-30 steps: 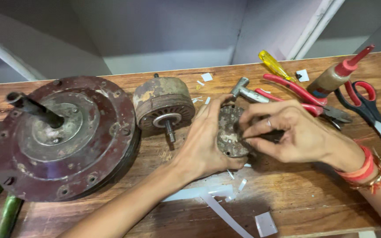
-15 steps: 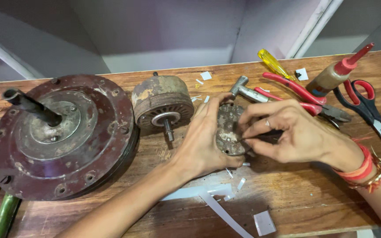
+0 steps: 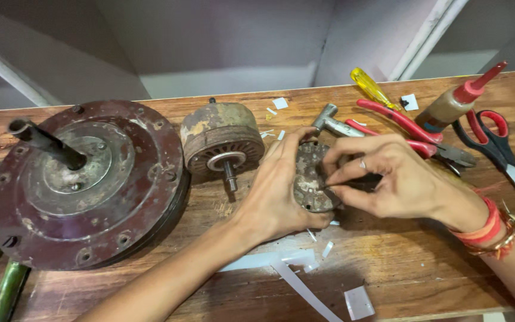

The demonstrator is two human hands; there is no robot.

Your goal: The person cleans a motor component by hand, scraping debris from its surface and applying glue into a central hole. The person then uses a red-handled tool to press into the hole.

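In the head view, the left hand (image 3: 275, 191) is cupped around the near-left edge of a round, grey-brown rusted metal stator disc (image 3: 311, 176), which stands tilted on the scratched wooden workbench (image 3: 424, 274) at its middle. The right hand (image 3: 388, 176) meets the disc from the other side, thumb and forefinger pinched together at its face; they seem to grip something thin and dark there, though it is too small to make out. Just left of the disc lies a squat, rusty cylindrical rotor with a short steel shaft (image 3: 222, 140), and farther left a large, dark red round motor housing with a black spindle (image 3: 87, 179). Behind the hands lie a steel hammer head (image 3: 329, 121), red-handled pliers (image 3: 400, 128), a yellow-handled screwdriver (image 3: 372, 88), a brown glue bottle with a red nozzle (image 3: 457, 101) and red-handled scissors (image 3: 499, 143). White paper strips and scraps (image 3: 281, 262) litter the bench near the left forearm.
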